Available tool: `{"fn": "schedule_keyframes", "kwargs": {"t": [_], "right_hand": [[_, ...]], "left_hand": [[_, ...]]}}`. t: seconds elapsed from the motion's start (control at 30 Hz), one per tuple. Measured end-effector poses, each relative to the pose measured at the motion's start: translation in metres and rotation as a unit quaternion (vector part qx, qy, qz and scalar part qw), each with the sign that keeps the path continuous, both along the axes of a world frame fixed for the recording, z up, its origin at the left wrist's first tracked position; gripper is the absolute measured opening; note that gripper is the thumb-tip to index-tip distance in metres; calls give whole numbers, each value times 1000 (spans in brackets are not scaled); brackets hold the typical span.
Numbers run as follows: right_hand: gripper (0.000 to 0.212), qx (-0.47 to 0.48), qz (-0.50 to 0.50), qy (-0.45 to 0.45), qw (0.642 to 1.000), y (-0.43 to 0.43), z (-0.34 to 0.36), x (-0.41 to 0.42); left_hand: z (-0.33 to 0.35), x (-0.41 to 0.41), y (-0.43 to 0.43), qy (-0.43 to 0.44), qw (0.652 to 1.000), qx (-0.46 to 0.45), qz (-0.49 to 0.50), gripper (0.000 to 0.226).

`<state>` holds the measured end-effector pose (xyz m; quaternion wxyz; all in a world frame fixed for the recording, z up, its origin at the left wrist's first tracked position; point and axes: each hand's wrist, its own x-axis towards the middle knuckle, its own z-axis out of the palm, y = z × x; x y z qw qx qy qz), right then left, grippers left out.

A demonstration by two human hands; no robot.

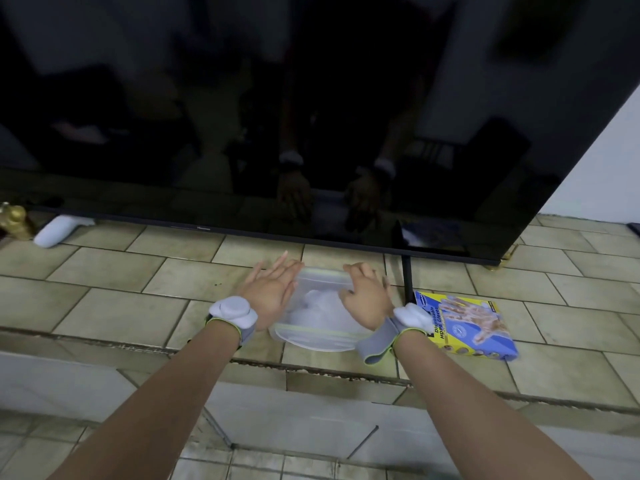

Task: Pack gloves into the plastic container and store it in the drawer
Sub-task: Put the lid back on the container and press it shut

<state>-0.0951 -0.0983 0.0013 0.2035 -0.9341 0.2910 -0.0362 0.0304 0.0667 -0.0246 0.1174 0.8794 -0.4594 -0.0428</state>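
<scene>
- The plastic container [320,315] stands on the tiled surface [114,292], just in front of the lower edge of a big dark television screen [311,116], and between the two hands.
- White, crumpled gloves [317,306] are visible through its clear lid, so I judge the packing is done and the step in hand is to close the lid.
- The left hand [273,289] lies flat against the left side of the container with fingers straight and spread; its grip is wide and holds nothing.
- The right hand [363,292] presses on the far right part of the lid with bent fingers; it pushes down and does not hold anything around.
- To do this step well, I would press along the whole rim, corner after corner, while the other hand keeps the container from sliding on the tiles.
- The container looks like a rounded rectangle; its long axis seems to run away from the person, toward the television, and its opening faces up. The near edge is close to the front border of the surface.
- A yellow and blue glove box [467,325] lies flat to the right, near the right wrist.
- The drawer is not clearly visible; pale panels below the surface may be drawer fronts, but I cannot tell.
</scene>
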Motion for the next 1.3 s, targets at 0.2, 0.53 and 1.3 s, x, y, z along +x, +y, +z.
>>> {"fn": "schedule_keyframes", "kwargs": {"t": [0.2, 0.53, 1.3], "right_hand": [[63, -159, -4, -18, 987, 12, -24, 6], [53, -200, -17, -44, 979, 9, -32, 11], [139, -7, 220, 160, 962, -10, 11, -12]], "left_hand": [[-2, 5, -1, 11, 999, -48, -7, 42], [-12, 14, -14, 236, 946, -219, 45, 28], [17, 8, -2, 36, 986, 107, -124, 129]]}}
